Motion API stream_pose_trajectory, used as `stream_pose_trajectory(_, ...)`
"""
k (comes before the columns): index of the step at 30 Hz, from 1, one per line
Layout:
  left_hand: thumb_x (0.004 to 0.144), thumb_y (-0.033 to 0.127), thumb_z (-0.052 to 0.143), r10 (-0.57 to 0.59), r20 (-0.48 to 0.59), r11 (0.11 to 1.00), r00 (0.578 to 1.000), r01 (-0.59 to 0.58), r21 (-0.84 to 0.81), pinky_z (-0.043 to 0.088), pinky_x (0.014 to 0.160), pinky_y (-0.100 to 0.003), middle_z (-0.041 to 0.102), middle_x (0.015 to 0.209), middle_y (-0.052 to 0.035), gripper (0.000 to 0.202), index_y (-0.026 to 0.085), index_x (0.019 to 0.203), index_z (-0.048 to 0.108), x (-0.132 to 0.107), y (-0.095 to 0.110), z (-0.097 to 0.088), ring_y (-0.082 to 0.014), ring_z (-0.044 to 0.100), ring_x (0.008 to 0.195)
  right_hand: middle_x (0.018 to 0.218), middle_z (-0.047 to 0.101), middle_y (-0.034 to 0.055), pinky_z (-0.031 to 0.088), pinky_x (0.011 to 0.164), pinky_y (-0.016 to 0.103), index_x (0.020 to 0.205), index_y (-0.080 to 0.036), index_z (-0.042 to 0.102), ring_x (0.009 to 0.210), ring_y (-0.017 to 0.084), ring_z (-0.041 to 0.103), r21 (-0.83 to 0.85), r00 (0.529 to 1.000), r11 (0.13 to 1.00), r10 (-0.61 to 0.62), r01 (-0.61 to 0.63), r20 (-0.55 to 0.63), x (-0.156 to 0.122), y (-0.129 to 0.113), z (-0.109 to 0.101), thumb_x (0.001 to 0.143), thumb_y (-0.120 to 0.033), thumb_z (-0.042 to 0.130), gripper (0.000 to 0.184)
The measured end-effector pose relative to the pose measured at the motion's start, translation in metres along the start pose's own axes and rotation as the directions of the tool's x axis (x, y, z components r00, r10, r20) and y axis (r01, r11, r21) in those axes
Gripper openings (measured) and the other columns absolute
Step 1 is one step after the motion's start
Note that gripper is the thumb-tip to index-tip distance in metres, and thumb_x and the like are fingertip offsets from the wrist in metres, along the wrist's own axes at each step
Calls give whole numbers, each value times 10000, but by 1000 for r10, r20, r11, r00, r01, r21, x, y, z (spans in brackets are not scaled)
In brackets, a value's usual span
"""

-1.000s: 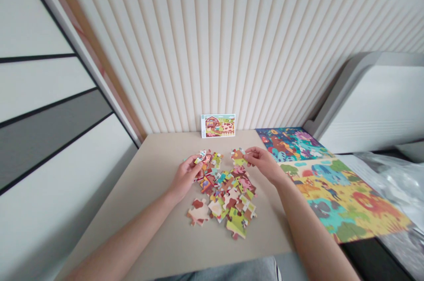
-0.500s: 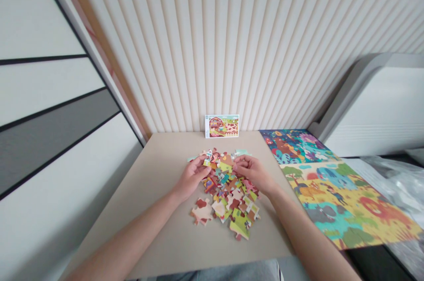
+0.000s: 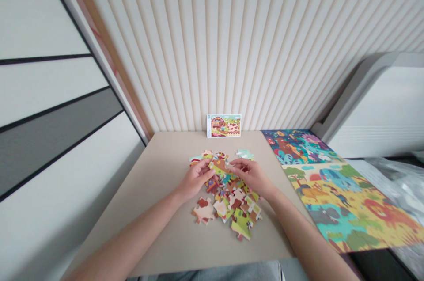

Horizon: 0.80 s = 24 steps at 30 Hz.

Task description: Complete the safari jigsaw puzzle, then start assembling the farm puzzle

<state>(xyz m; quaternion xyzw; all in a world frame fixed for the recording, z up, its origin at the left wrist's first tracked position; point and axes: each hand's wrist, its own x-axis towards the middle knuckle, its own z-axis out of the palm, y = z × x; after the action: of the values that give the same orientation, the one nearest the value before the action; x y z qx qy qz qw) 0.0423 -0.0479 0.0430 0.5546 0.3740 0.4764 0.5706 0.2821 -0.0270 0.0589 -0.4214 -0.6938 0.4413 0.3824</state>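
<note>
A pile of loose jigsaw puzzle pieces [image 3: 236,197] lies on the beige table, several overlapping. Above its far part, both hands pinch a brown-and-green puzzle piece [image 3: 219,166]. My left hand [image 3: 194,179] grips its left side between thumb and fingers. At the right side, my right hand [image 3: 251,176] has its fingertips closed on the edge. A pink piece with a brown patch [image 3: 203,210] lies at the near left of the pile. Beyond my right hand is a pale blue piece [image 3: 245,153]. My fingers hide part of the pile.
A small farm picture card [image 3: 224,126] stands upright against the ribbed wall [image 3: 212,42]. Two assembled puzzles, a dark one [image 3: 301,146] and a yellow animal one [image 3: 351,203], lie to the right. Clear plastic wrapping [image 3: 400,184] sits beyond them. The beige table [image 3: 159,223] ends near my lap.
A piece with a figure on it has left my left hand. That hand now pinches the brown-and-green piece together with my right hand. The view has shifted slightly.
</note>
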Motion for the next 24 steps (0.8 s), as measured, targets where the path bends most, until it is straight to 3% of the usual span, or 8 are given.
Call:
stream_pose_trajectory(3, 831, 423, 725, 12, -53, 1000, 999, -12, 14, 547, 793, -309, 713, 909, -41, 370, 188, 1109, 655, 1, 0, -3, -185, 686, 785, 846, 714, 40, 479, 696, 313, 1081, -233, 745, 736, 191, 609, -220, 998, 976, -7, -7, -62, 1, 3, -27, 826, -464, 703, 347)
stream_pose_trajectory(5, 837, 420, 718, 16, -73, 1000, 997, -15, 14, 548, 788, -301, 709, 925, -38, 345, 190, 1087, 655, 2, 0, -3, -182, 687, 786, 894, 727, 58, 477, 717, 320, 1032, -234, 770, 784, 214, 618, -314, 999, 949, 24, -30, -23, 0, 8, -46, 773, -443, 752, 334)
stream_pose_trajectory(9, 817, 421, 731, 11, -123, 1000, 992, -13, -19, 562, 800, -328, 699, 1004, -52, 375, 189, 1100, 646, 2, -1, -3, -181, 687, 774, 808, 692, 22, 440, 646, 274, 994, -236, 773, 712, 180, 578, -398, 989, 916, 104, -53, 108, -5, 21, -71, 701, -390, 794, 332)
stream_pose_trajectory(16, 845, 407, 705, 33, -144, 999, 989, -35, -12, 562, 802, -322, 679, 1063, -62, 427, 187, 1197, 604, 3, -4, -5, -152, 663, 753, 773, 673, 1, 402, 619, 250, 796, -202, 714, 678, 153, 550, -427, 969, 900, 174, -84, 177, -8, 23, -72, 672, -340, 793, 202)
stream_pose_trajectory(24, 833, 408, 720, 16, -150, 1000, 989, -19, -19, 564, 794, -311, 690, 1105, -67, 453, 195, 1211, 591, 4, -7, -5, -155, 678, 769, 727, 671, 11, 433, 590, 261, 910, -179, 705, 651, 154, 582, -185, 974, 974, 162, -132, 158, -5, 17, -71, 766, -372, 739, 243)
